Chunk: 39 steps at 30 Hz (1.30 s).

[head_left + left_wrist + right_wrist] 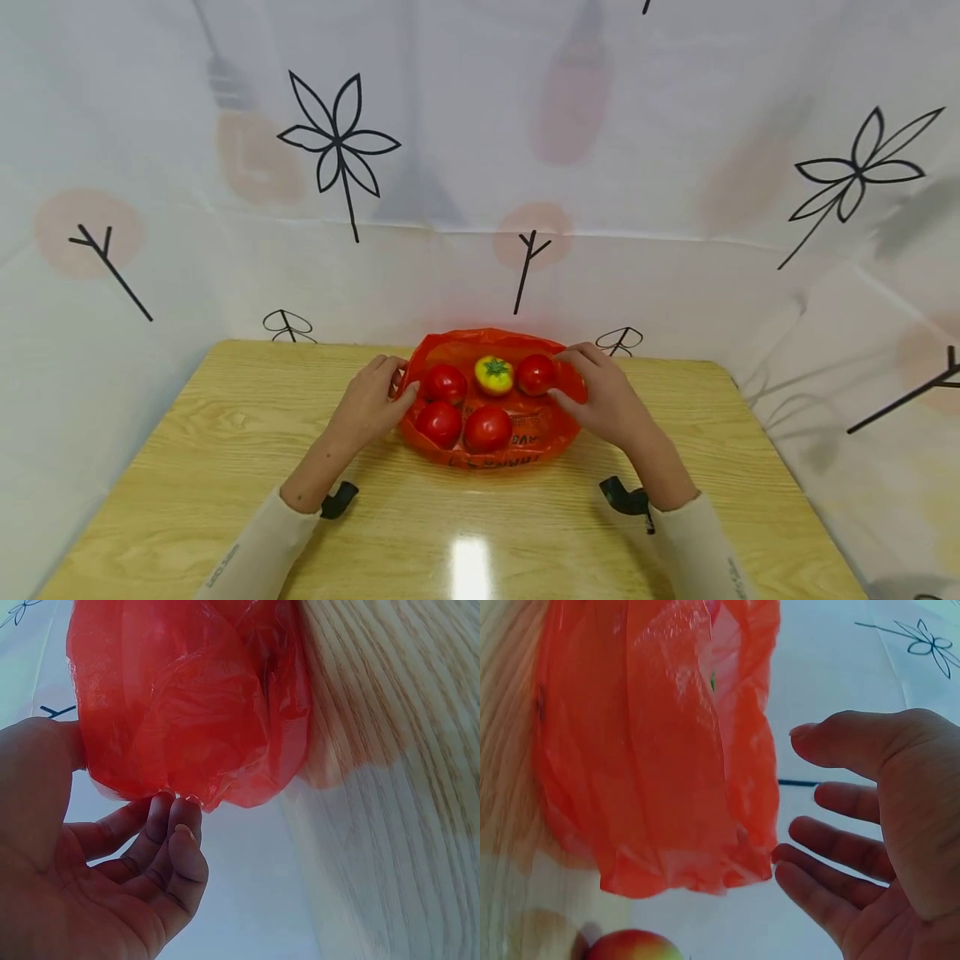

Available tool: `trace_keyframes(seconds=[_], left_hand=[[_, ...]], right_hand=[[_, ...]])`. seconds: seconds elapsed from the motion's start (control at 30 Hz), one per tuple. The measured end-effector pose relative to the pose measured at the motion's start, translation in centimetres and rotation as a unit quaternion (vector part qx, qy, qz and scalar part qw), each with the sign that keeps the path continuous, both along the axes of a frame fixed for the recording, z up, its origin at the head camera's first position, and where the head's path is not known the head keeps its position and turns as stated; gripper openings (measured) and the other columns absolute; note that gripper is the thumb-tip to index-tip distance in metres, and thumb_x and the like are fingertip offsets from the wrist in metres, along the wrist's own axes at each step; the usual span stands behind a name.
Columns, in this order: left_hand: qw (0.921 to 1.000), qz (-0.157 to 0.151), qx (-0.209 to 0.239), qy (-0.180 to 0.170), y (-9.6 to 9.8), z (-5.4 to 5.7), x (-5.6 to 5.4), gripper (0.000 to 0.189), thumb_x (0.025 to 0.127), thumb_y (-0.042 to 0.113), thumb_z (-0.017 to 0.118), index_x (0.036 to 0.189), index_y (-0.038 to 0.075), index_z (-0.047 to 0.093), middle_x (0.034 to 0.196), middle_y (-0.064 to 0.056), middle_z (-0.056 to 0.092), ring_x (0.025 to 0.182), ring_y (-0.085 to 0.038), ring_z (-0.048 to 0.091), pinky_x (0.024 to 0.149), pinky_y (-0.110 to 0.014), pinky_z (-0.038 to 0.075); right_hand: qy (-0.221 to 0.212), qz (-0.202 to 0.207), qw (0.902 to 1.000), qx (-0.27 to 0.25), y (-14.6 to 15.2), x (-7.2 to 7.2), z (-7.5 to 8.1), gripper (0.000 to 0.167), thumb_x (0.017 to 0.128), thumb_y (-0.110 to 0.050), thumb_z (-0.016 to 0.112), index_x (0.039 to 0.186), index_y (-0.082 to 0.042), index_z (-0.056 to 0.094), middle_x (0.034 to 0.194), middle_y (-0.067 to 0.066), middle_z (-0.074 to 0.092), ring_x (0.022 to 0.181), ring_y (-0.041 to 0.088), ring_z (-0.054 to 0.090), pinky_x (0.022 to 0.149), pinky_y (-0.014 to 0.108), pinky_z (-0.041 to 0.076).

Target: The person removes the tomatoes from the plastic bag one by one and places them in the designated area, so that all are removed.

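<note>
A red plastic bag (555, 429) stands with its mouth spread wide on the table. Inside lie several glossy red tomatoes (488, 429) and a yellow one with a green leafy top (493, 376). At the bag's left rim, my left hand (371, 400) holds the plastic, thumb on the inner side and bent fingers (187, 855) outside. My right hand (603, 396) is at the right rim with thumb and fingers spread; in the right wrist view a fingertip is at or very near the plastic, and the hand grips nothing.
A red-and-yellow round fruit (634, 946) shows beyond the bag in the right wrist view. The wooden table (247, 425) ends at a white patterned cloth (450, 275) behind. Black wrist mounts (622, 497) sit by both wrists.
</note>
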State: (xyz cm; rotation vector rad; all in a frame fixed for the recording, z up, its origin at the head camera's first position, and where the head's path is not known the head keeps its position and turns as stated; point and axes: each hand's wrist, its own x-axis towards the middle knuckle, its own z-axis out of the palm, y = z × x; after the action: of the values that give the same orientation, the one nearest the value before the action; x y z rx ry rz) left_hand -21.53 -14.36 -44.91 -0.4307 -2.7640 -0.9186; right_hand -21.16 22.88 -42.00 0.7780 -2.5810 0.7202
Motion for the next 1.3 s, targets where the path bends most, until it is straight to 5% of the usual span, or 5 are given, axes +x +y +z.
trace_keyframes(seconds=[1.3], left_hand=[[0.9999,0.000,0.003,-0.011,-0.2,0.1,0.0,0.038,0.097,0.025,0.072,0.127,0.003,0.066,0.099,-0.005,0.059,0.083,-0.020,0.055,0.070,-0.031,0.053]], right_hand=[[-0.074,-0.013,0.9935,0.085,-4.6,-1.2,-1.0,0.046,0.093,-0.019,0.081,0.133,-0.001,0.066,0.134,0.016,0.059,0.122,0.035,0.059,0.107,0.053,0.052]])
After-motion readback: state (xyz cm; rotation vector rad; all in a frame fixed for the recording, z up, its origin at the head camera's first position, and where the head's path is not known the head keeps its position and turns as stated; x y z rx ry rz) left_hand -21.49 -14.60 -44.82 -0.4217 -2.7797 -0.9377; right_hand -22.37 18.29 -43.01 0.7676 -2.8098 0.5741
